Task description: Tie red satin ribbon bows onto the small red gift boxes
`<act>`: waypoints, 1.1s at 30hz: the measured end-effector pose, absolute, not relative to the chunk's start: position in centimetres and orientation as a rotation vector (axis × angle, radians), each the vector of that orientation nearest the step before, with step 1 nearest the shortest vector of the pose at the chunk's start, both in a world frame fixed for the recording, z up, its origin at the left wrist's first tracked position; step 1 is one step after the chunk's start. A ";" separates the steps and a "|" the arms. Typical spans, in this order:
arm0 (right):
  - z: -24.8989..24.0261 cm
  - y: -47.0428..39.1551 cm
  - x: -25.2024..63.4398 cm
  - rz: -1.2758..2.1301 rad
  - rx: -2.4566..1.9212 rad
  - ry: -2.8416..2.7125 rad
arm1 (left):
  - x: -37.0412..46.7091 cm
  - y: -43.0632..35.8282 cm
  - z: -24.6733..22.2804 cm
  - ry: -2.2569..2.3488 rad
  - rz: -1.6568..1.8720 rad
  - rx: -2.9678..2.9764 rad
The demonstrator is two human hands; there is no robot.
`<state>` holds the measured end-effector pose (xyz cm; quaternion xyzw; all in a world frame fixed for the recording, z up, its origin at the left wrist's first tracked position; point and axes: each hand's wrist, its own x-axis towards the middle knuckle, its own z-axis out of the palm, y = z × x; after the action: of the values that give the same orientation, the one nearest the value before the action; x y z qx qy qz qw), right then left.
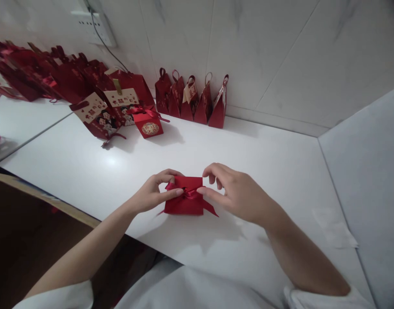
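Red box (184, 207) and glossy ribbon (190, 194) are handled at the lower centre of the frame, over a white table (264, 159). The box is gripped at its left side by the left hand (154, 191), the thumb laid on top against the ribbon and the fingers bent around the far left corner. The ribbon is touched at its right by the thumb of the right hand (232, 189), whose fingers are curled but parted from that thumb by a visible gap. Whether the box is rested on the table or lifted cannot be told.

White tabletop is seen between the box and five boxes (201, 112) lined up along the wall (270, 43) at upper centre. More is shown to the right, bounded by an upright panel (367, 163) at the frame's right edge. At upper left, a small box (150, 128) is set before a crowded red cluster (71, 81). The table's near edge is shown slanting from far left to bottom centre, with a strip of tabletop between it and the box.
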<state>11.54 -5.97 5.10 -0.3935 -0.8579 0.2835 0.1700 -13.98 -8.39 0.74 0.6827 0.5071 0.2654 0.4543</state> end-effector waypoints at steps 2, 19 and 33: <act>4.7 -4.8 11.9 1.003 -1.179 -2.448 | -14.2 -8.3 0.6 1.232 0.683 1.638; 1.3 -1.5 11.7 1.704 -0.870 -2.337 | -14.0 -8.3 -0.4 1.348 0.733 1.671; 0.8 -6.3 8.2 0.308 -0.717 -2.292 | -13.4 -8.5 -0.3 1.387 0.773 1.622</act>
<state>8.20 -6.31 0.76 -0.2773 -0.8858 0.1192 0.3526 -13.38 -8.50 -0.32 0.6478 0.5539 0.3088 0.4221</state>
